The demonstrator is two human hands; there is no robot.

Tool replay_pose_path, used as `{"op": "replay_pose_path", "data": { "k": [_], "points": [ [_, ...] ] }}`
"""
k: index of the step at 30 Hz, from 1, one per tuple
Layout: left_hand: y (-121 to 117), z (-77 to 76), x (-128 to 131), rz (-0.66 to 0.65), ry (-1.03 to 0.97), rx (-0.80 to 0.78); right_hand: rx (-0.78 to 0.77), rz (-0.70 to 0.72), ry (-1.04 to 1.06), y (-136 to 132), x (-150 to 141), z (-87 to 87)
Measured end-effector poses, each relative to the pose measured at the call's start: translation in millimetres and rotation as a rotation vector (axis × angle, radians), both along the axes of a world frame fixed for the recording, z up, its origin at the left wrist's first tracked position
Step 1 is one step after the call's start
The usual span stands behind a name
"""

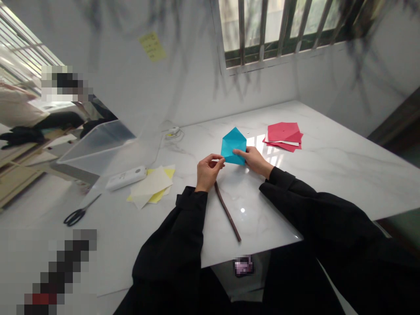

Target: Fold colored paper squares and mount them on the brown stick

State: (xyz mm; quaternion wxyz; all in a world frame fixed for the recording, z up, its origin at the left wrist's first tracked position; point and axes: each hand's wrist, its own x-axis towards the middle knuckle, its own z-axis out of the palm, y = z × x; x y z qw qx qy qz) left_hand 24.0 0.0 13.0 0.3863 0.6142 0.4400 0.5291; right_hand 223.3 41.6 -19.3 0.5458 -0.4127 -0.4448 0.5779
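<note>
A folded turquoise paper [233, 144], pointed at its top, lies on the white marble table [328, 175]. My left hand [208, 172] pinches its lower left corner with thumb and fingers closed. My right hand [254, 160] presses thumb and fingers on the paper's lower right part, pinching it. Both arms wear black sleeves. A thin dark stick [227, 211] lies on the table just below my left wrist.
Red paper sheets [284, 136] lie to the right of the turquoise one. Yellow and cream sheets [151, 186], a white remote-like device [126, 177] and black scissors [77, 213] lie at the left. A clear plastic bin [98, 146] stands behind them. A person sits far left.
</note>
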Motion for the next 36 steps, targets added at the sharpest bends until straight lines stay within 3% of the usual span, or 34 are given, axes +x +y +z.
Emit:
{"op": "replay_pose_path", "data": {
  "k": [7, 13, 18, 28, 36],
  "points": [
    [-4.0, 4.7, 5.0, -0.059, -0.098, -0.078, 0.010, 0.038, -0.023, -4.1, -1.5, 3.6],
    [-6.9, 3.0, 6.3, -0.155, -0.049, -0.053, 0.030, 0.091, -0.081, -7.8, -0.8, 7.2],
    [-5.3, 0.1, 6.5, -0.103, 0.013, -0.031, 0.038, 0.135, -0.123, -9.2, -0.7, 8.8],
    [-3.6, 2.1, 5.5, -0.059, -0.099, -0.042, 0.092, 0.173, -0.207, -12.6, -1.5, 13.6],
    [13.1, -10.8, -6.5, 0.156, -0.193, -0.069, 0.177, 0.278, -0.317, -15.2, -0.8, 19.2]
  ]
}}
